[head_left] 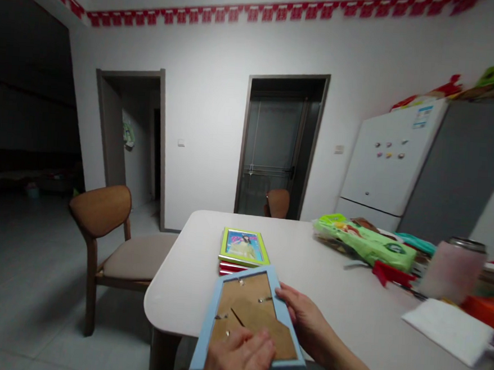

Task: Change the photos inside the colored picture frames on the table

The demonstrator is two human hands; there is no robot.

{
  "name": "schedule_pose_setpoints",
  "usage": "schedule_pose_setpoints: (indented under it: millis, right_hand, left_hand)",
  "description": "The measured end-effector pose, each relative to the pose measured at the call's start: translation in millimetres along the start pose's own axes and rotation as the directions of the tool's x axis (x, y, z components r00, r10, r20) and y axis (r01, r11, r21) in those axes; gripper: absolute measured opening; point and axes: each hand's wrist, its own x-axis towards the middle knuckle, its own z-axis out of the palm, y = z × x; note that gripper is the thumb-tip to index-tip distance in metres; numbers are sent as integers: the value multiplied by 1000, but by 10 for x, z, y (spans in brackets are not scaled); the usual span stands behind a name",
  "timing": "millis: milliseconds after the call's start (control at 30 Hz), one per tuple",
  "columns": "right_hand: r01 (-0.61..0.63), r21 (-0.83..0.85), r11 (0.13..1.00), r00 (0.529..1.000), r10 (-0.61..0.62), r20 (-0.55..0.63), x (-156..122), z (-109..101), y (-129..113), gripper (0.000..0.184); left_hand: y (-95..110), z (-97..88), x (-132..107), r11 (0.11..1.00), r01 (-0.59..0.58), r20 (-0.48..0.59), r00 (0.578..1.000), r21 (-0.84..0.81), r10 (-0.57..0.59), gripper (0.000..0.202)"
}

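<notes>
A light-blue picture frame [279, 300] is tilted over the table's front edge, its brown backing board [245, 297] facing me. Small metal clips [265, 300] sit around the board, and a dark slit runs across its middle. My right hand [305, 319] grips the frame's right side, thumb along the edge and the other fingers hidden behind. Over the lower part of the backing, my left hand [241, 356] is closed with bent fingers pressed together; what its fingertips pinch, if anything, is hidden. Just beyond lies a lime-green picture frame [245, 247] with a picture, stacked on red frames [230, 267].
The white table [191, 260] has rounded corners. On its right are a green package [365, 244], a red tool-like item [388, 272], a pink jar [454, 273] and white folded paper [448, 329]. A wooden chair [101, 214] stands left; a fridge [384, 155] is behind right.
</notes>
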Motion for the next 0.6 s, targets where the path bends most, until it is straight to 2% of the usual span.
schedule_pose_setpoints:
  millis: [100,200,267,367,467,533,600]
  right_hand:
    - [-35,-156,987,997,25,-67,42,-216,175,46]
    - [-58,-407,911,986,-10,-165,116,-415,345,50]
    - [-38,-601,798,974,-105,-201,158,-511,429,48]
    - [-68,-824,562,943,-232,-236,196,-589,505,46]
    - [-96,-920,379,933,-288,-217,204,-609,541,47]
    - [-101,-952,289,932,-306,-192,198,-608,556,48]
    - [-104,-969,225,934,-314,-173,185,-606,565,47]
  left_hand:
    - [112,273,-51,994,12,-38,999,107,-8,22]
    - [182,539,-183,992,34,-25,999,121,-32,24]
    - [220,680,-296,994,34,22,999,101,-36,24]
    - [269,786,-421,997,51,197,979,50,-60,21]
    - [266,729,-413,985,163,426,897,-64,-121,20]
    - [188,620,-352,934,337,547,807,-119,-222,26]
    - [36,498,-299,838,543,596,690,-50,-411,37]
